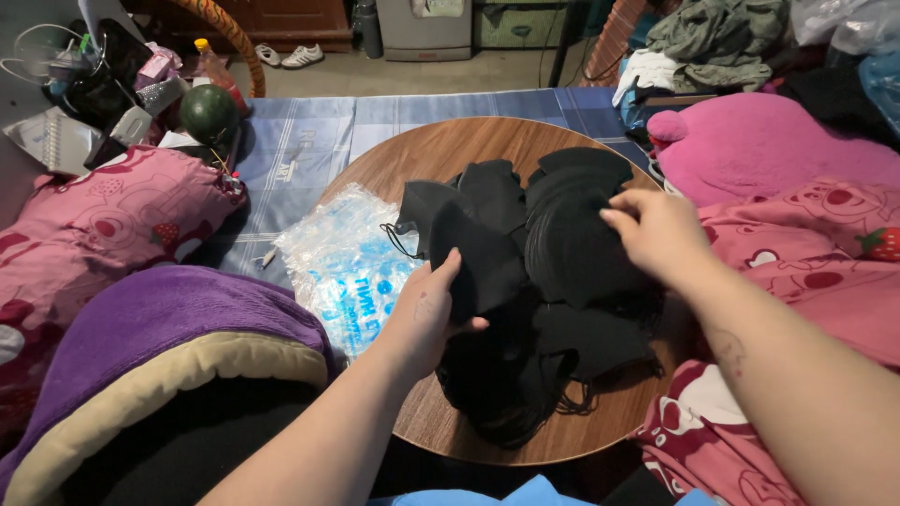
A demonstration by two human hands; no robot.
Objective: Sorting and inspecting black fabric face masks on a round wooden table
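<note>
A heap of black face masks [553, 281] with thin ear loops covers the middle and right of a round wooden table [450, 150]. My left hand [427, 314] grips the lower left part of one black mask [483, 258] at the heap's left side, thumb on top. My right hand [656, 230] rests on the right of the heap, fingertips pressing the stacked black masks [572, 239]. A stack of clear plastic bags with blue print [342, 258] lies on the table's left side, just beside my left hand.
A purple and beige cushion [159, 356] sits at lower left. Pink printed bedding [103, 225] lies at left and pink bedding [806, 253] at right. A green ball [208, 112] and clutter stand at far left. A blue striped cloth [300, 141] lies under the table.
</note>
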